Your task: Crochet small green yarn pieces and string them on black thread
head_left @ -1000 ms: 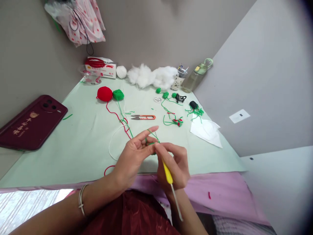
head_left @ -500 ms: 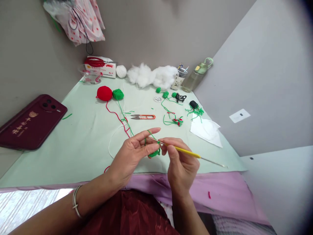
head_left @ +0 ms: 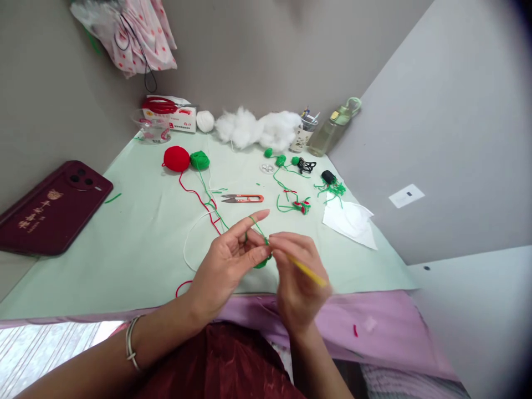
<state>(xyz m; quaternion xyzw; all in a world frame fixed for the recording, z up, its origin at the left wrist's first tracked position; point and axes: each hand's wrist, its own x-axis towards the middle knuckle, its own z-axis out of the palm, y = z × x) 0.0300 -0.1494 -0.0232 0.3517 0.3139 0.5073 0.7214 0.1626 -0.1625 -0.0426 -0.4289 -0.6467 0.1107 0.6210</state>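
Note:
Between thumb and fingers, my left hand [head_left: 226, 260] pinches a small green crochet piece [head_left: 261, 262]. Green yarn [head_left: 258, 226] loops over its raised index finger and runs down to the piece. My right hand [head_left: 301, 277] is closed around a yellow-handled crochet hook [head_left: 306, 270], slightly blurred. The hook's tip is hidden among the fingers at the green piece. Farther back on the table lie a green yarn ball [head_left: 200, 160] and a red yarn ball [head_left: 177, 159], with strands trailing toward my left hand.
Orange thread snips [head_left: 243, 198] lie beyond my hands. A dark red phone [head_left: 54, 205] is at the left. White stuffing [head_left: 257, 128], a pen cup [head_left: 302, 136] and a bottle [head_left: 332, 130] stand along the back. Small green crocheted pieces [head_left: 301, 206] and white paper [head_left: 350, 221] lie to the right.
My right hand has turned and shifted slightly left, tilting the hook's handle more steeply downward. The left index finger has moved a little; the green piece stays in the left hand.

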